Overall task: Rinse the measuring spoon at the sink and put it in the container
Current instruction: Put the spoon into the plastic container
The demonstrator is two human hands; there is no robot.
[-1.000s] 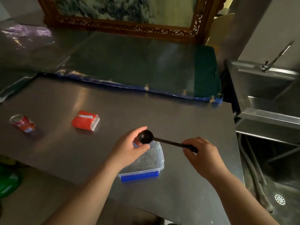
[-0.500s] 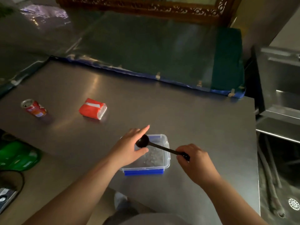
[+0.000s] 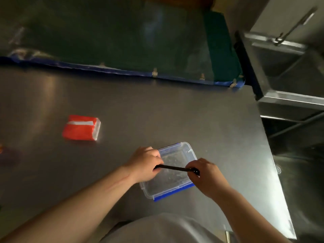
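Both hands are holding the black measuring spoon (image 3: pixel 175 168) level just above the clear container (image 3: pixel 171 172): the right hand (image 3: pixel 206 176) is pinching the handle end between its fingers, and the left hand (image 3: pixel 145 163) is curling closed around the other end, so the bowl is hiding inside that fist. The container is sitting on the worktop (image 3: pixel 157 111) directly beneath both hands, its blue-edged near side closest to the person. If either hand is loosening unevenly, the spoon is likely tipping and landing across the rim rather than inside, or knocking the light container along the smooth steel. Farther out, left of the left hand, a red packet (image 3: pixel 81 128) is lying well apart, no obstacle. Beyond the right hand, the sink (image 3: pixel 289 99) is standing past the worktop's edge
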